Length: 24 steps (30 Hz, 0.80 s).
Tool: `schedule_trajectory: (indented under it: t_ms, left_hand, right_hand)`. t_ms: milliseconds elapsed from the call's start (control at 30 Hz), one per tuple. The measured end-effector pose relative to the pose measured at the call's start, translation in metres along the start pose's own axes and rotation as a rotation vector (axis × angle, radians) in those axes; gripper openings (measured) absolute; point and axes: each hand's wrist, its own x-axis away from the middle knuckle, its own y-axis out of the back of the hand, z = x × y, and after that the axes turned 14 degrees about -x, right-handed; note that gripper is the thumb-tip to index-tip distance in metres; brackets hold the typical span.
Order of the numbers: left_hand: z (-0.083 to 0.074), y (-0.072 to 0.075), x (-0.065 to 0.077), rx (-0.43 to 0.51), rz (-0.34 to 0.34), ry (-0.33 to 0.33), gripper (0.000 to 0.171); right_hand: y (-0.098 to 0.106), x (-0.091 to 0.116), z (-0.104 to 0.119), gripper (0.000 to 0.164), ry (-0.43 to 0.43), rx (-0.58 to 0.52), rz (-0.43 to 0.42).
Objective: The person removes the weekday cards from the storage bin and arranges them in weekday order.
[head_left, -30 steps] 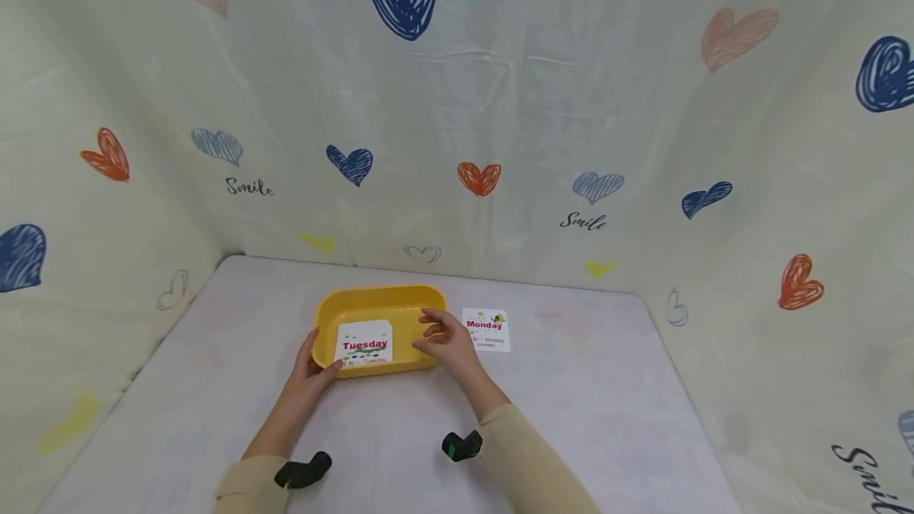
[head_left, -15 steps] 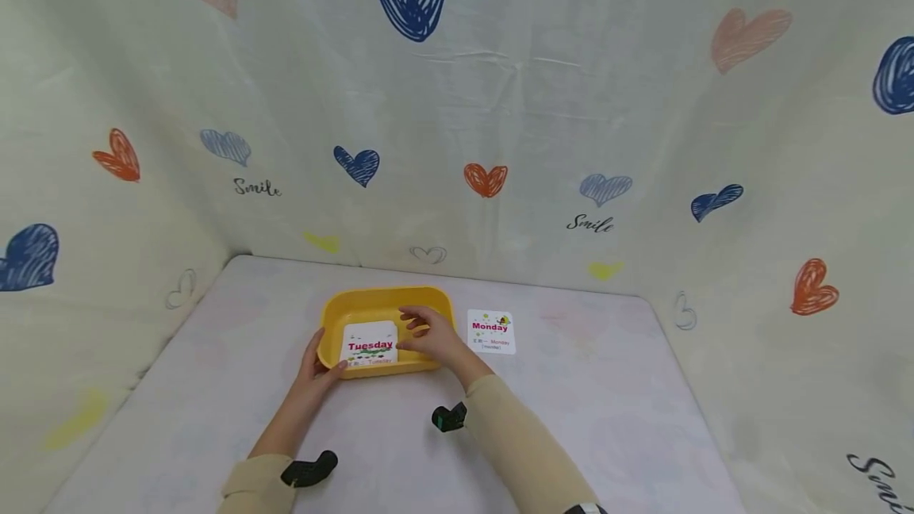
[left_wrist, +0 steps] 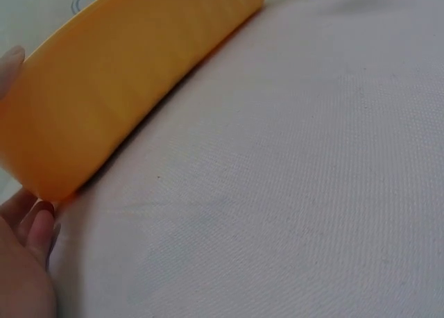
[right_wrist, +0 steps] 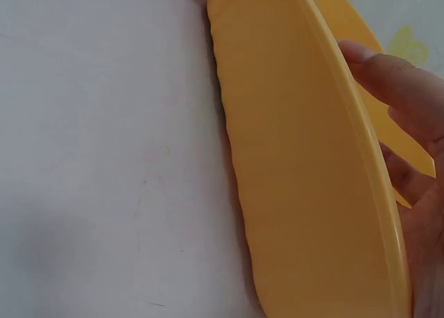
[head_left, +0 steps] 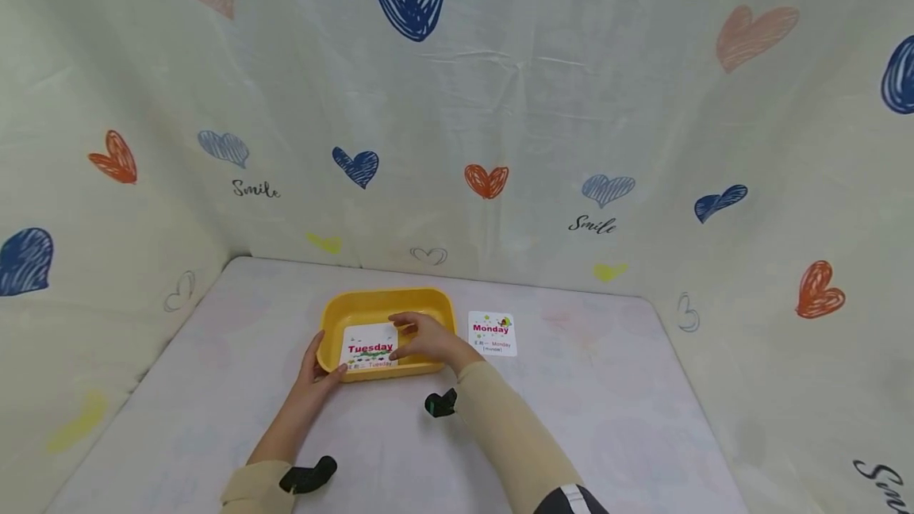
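Note:
A shallow yellow plastic tray (head_left: pixel 371 306) stands on the table. Inside it, towards the left, lies a white card (head_left: pixel 367 338) printed "Tuesday". My left hand (head_left: pixel 317 373) grips the tray's front left corner, its thumb over the rim and its fingers round the outside. Over the tray reaches my right hand (head_left: pixel 431 338), thumb and fingers bent and apart at the card's right edge. The right wrist view has those fingers (right_wrist: pixel 406 89) reaching past the tray's front wall (right_wrist: pixel 298 144); the card is hidden there. Outside the tray, to its right, lies a "Monday" card (head_left: pixel 493 333).
A white cloth covers the table (head_left: pixel 571 419). Behind and at both sides hangs a pale curtain (head_left: pixel 535 117) printed with hearts and "Smile". Black wrist devices (head_left: pixel 309 475) stick out from both cuffs.
My right hand has moved left, from the tray's right side to the right edge of the "Tuesday" card. My left hand keeps its grip on the tray corner.

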Motion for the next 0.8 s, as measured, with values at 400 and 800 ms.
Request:
schedule_trajectory:
  t_ms: [400,800]
  left_hand:
    - [-0.001,-0.001,0.001,-0.013,-0.005,0.017,0.094]
    - [-0.002,-0.001,0.000,-0.011,0.003,0.006,0.091]
  right_hand:
    - [-0.003,-0.008,0.000,0.067,-0.062,0.035,0.032]
    - [-0.003,-0.013,-0.005,0.062,-0.067,-0.029,0.017]
